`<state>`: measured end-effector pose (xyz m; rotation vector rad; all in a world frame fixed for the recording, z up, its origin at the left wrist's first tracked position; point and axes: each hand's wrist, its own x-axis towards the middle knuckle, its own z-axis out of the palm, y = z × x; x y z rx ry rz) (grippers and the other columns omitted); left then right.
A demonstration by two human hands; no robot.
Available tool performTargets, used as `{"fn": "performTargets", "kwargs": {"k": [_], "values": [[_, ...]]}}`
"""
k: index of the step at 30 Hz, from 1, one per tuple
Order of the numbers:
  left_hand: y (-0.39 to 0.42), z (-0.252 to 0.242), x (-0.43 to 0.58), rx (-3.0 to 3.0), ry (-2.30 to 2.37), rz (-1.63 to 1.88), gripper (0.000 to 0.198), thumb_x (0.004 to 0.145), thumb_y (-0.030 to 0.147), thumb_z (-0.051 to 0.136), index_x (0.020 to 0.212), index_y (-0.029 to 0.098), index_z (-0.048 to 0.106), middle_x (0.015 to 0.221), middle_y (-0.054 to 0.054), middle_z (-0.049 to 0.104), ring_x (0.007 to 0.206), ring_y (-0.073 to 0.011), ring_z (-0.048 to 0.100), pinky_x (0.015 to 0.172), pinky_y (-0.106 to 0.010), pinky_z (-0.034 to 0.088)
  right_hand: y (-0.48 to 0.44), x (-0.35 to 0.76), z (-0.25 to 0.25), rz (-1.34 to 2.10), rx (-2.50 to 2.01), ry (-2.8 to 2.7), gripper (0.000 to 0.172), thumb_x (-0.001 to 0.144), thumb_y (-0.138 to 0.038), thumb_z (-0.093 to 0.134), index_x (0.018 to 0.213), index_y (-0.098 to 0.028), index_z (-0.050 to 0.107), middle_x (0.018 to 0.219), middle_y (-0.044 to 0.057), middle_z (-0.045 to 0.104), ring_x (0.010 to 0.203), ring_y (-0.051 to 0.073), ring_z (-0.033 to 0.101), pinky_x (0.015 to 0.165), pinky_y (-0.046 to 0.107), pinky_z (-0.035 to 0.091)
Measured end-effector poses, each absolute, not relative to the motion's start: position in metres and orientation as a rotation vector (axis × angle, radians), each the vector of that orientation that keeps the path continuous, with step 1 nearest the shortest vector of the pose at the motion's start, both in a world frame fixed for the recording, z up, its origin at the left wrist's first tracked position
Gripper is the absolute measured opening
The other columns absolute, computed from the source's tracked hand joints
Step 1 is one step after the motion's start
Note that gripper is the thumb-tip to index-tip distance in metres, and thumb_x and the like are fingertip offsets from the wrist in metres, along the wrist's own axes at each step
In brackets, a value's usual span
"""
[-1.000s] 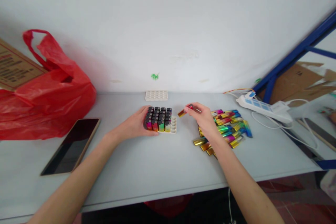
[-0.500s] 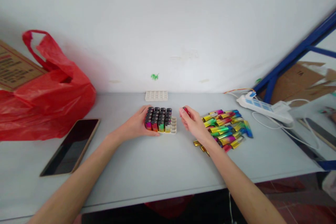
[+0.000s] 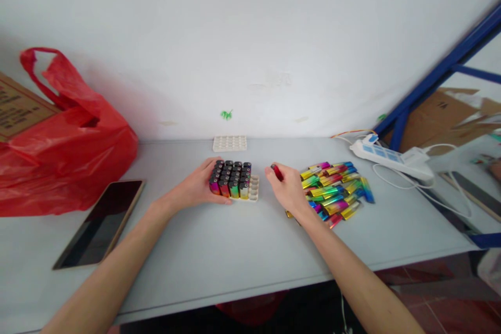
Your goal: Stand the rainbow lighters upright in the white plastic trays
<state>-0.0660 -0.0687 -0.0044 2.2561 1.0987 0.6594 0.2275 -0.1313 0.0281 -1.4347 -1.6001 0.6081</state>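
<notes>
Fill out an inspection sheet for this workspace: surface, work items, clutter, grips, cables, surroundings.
Surface: grey table, set against a wall.
Work items: standing lighters with black tops fill most of a white tray, open slots at its right end; loose lighters lie heaped to the right, partly hidden by the forearm; a second tray lies near the wall.
Clutter: red bag and phone or tablet, both at left.
Grips: left grip wraps the standing lighters' left side; right grip holds one red-ended lighter.
Cables: white cable beside a power strip, right.
Surroundings: white wall, blue frame, cardboard box.
</notes>
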Motion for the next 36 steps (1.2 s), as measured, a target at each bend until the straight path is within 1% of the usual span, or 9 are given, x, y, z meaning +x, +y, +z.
{"fn": "performTargets", "kwargs": {"k": [7, 14, 17, 19, 22, 24, 26, 31, 36], "values": [[-0.066, -0.004, -0.07, 2.259, 1.1, 0.643, 0.107, 0.062, 0.073, 0.099, 0.149, 0.028, 0.057, 0.151, -0.013, 0.064, 0.143, -0.0382, 0.063, 0.128, -0.054, 0.048, -0.136, 0.226, 0.033, 0.611, -1.409, -1.613, 0.059, 0.101, -0.063, 0.054, 0.06, -0.026, 0.033, 0.056, -0.006, 0.031, 0.059, 0.013, 0.031, 0.06, 0.033, 0.025], [-0.068, -0.005, -0.071, 2.339, 1.106, 0.645, 0.108, 0.068, 0.075, 0.095, 0.154, 0.026, 0.054, 0.154, -0.013, 0.064, 0.141, -0.0375, 0.065, 0.126, -0.052, 0.051, -0.134, 0.227, 0.029, 0.582, -1.422, -1.624, 0.043, 0.096, -0.051, 0.051, 0.063, -0.027, 0.036, 0.056, -0.006, 0.035, 0.057, 0.013, 0.033, 0.06, 0.032, 0.024], [-0.069, -0.004, -0.071, 2.345, 1.096, 0.64, 0.106, 0.069, 0.075, 0.095, 0.154, 0.025, 0.054, 0.154, -0.013, 0.065, 0.142, -0.0377, 0.065, 0.126, -0.051, 0.051, -0.134, 0.227, 0.027, 0.581, -1.422, -1.623, 0.043, 0.098, -0.052, 0.05, 0.066, -0.027, 0.036, 0.057, -0.006, 0.039, 0.057, 0.013, 0.034, 0.06, 0.031, 0.025], [-0.069, -0.003, -0.071, 2.322, 1.08, 0.648, 0.106, 0.069, 0.077, 0.094, 0.152, 0.024, 0.055, 0.153, -0.014, 0.065, 0.141, -0.038, 0.065, 0.125, -0.052, 0.052, -0.134, 0.228, 0.027, 0.592, -1.415, -1.627, 0.045, 0.103, -0.056, 0.05, 0.07, -0.027, 0.04, 0.059, -0.006, 0.043, 0.058, 0.014, 0.038, 0.061, 0.031, 0.028], [-0.069, -0.002, -0.069, 2.294, 1.082, 0.67, 0.107, 0.067, 0.078, 0.094, 0.151, 0.023, 0.056, 0.151, -0.014, 0.066, 0.139, -0.0384, 0.066, 0.124, -0.053, 0.053, -0.133, 0.23, 0.027, 0.65, -1.358, -1.687, 0.039, 0.11, -0.057, 0.048, 0.086, -0.026, 0.051, 0.067, -0.005, 0.055, 0.064, 0.017, 0.052, 0.065, 0.03, 0.037], [-0.069, -0.002, -0.068, 2.299, 1.09, 0.67, 0.106, 0.065, 0.078, 0.095, 0.149, 0.024, 0.057, 0.15, -0.013, 0.067, 0.138, -0.0386, 0.066, 0.123, -0.053, 0.053, -0.132, 0.231, 0.026, 0.666, -1.282, -1.757, 0.034, 0.113, -0.053, 0.046, 0.096, -0.026, 0.056, 0.083, 0.001, 0.065, 0.077, 0.019, 0.063, 0.071, 0.03, 0.045], [-0.069, -0.002, -0.068, 2.307, 1.087, 0.665, 0.102, 0.066, 0.076, 0.095, 0.146, 0.024, 0.059, 0.148, -0.012, 0.067, 0.137, -0.0382, 0.067, 0.122, -0.051, 0.055, -0.13, 0.233, 0.024, 0.606, -1.237, -1.814, 0.035, 0.115, -0.052, 0.046, 0.095, -0.025, 0.058, 0.097, 0.006, 0.069, 0.09, 0.021, 0.067, 0.077, 0.031, 0.05], [-0.071, 0.0, -0.066, 2.299, 1.057, 0.693, 0.097, 0.067, 0.075, 0.096, 0.141, 0.022, 0.061, 0.144, -0.013, 0.068, 0.134, -0.0377, 0.068, 0.12, -0.051, 0.056, -0.127, 0.236, 0.019, 0.491, -1.327, -1.85, 0.041, 0.117, -0.053, 0.046, 0.086, -0.026, 0.053, 0.077, 0.001, 0.064, 0.075, 0.021, 0.063, 0.075, 0.032, 0.047], [-0.073, 0.003, -0.064, 2.281, 1.027, 0.707, 0.088, 0.069, 0.07, 0.097, 0.136, 0.023, 0.064, 0.14, -0.011, 0.069, 0.131, -0.0367, 0.069, 0.117, -0.052, 0.058, -0.123, 0.238, 0.009, 0.452, -1.314, -1.919, 0.032, 0.119, -0.046, 0.045, 0.095, -0.026, 0.054, 0.088, 0.005, 0.073, 0.084, 0.024, 0.069, 0.078, 0.033, 0.047]]}}
